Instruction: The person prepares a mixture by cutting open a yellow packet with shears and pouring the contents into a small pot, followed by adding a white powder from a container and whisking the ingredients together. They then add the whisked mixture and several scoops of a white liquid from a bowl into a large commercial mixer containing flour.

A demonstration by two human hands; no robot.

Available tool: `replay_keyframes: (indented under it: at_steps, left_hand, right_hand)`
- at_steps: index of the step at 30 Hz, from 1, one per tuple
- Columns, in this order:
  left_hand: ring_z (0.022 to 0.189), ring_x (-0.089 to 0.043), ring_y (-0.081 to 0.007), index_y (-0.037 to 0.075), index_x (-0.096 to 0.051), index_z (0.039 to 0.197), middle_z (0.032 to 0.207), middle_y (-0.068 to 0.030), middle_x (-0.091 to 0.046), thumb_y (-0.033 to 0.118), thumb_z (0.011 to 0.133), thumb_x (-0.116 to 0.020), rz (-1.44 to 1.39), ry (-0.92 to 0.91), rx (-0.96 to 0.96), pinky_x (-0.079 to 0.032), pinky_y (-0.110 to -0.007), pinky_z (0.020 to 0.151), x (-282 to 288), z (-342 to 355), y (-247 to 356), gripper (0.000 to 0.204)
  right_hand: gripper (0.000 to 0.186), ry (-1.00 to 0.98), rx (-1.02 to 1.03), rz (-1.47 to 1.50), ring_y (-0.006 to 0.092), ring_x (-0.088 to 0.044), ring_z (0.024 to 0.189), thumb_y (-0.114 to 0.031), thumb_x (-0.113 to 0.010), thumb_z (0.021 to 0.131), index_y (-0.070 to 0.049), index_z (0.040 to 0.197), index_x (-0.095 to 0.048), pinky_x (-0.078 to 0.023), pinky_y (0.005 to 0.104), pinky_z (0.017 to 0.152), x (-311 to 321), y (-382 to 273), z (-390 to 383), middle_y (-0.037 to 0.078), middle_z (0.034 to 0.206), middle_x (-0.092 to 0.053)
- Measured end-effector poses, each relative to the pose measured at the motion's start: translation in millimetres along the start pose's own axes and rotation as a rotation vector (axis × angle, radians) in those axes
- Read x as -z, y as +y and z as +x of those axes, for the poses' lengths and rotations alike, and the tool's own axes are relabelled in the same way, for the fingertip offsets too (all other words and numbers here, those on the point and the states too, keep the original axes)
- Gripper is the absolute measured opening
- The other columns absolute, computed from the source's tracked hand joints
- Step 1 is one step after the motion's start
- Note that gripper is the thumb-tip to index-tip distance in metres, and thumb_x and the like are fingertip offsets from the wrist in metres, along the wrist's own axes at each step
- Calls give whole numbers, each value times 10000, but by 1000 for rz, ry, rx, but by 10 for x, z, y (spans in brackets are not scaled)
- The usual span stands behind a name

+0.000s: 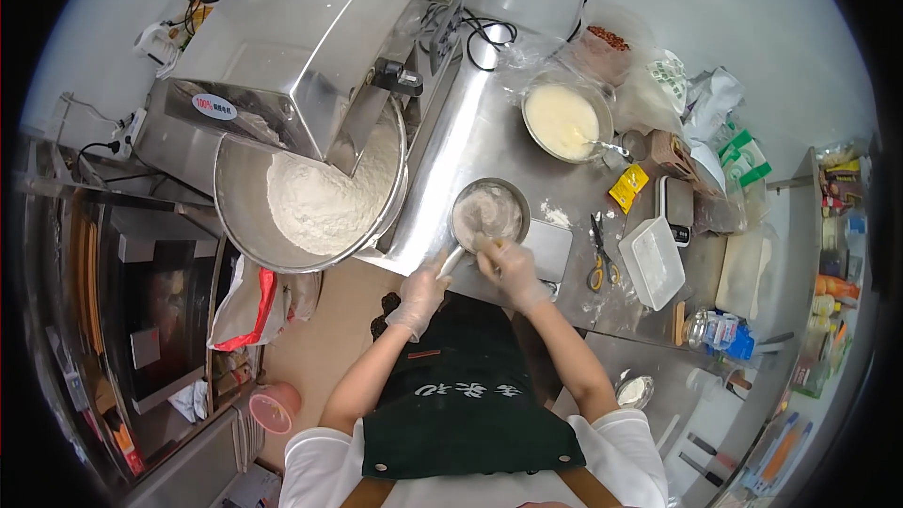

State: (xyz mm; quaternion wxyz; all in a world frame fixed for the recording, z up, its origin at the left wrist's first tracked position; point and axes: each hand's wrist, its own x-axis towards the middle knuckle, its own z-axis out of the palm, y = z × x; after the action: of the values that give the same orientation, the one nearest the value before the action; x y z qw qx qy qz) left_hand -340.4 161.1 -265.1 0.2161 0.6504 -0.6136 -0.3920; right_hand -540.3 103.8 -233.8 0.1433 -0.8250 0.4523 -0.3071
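A steel saucepan (500,212) of cloudy, pale mixture sits at the counter's front. My left hand (425,287), in a clear glove, is closed around the pan's pale handle (451,263). My right hand (506,268), also gloved, is closed at the pan's near rim on a stirring utensil that dips into the mixture; motion blurs its shape. Under the pan's right side lies a flat silver plate (544,254), probably a scale.
A mixer bowl of flour (315,207) stands left, under a steel machine (263,56). Behind the pan is a bowl of creamy batter (560,118). Rightward lie a yellow packet (627,188), scissors (595,275), a white container (651,263), a small scale (674,198) and bags (715,132).
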Motion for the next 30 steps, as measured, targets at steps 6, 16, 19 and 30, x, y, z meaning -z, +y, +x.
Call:
replay_keyframes:
  at_steps: [6,16,19,30]
  left_hand:
    - [960,-643,-374,165,-502,1406,1089,-208,-655,134,836,-705,-28,20,60,-508,-453,821,-42,-26,-40,605]
    - [897,-625,-285,117,-551,1374,1008,-182,-636,50,855,-701,-99,33,136,-487,-378,834,-71,-77,68,544]
    - [885,-621,-284,117,-555,1372,995,-181,-635,70,864,-697,-100,35,135,-487,-376,836,-27,-77,123,529]
    - [975,-636,-377,68,-527,1378,1091,-231,-647,76,858,-683,-104,26,131,-494,-419,849,22,-60,175,543]
  right_hand:
    - [317,-26,-65,-156,253,-605,581,-104,-702,798,-102,1114,-678,-493,362,519,273,-67,-146,92,764,-633]
    - [303,-130,-204,-122,270,-616,600,-108,-713,806,-95,1107,-677,-515,372,579,297,-11,-97,101,765,-631]
    - [293,-83,50,51,267,-623,616,-111,-704,816,-92,1107,-673,-513,367,566,168,-34,62,98,781,-636]
    - [214,-65,-26,-41,254,-610,557,-57,-665,813,-105,1021,-682,-498,370,529,186,98,144,96,716,-621]
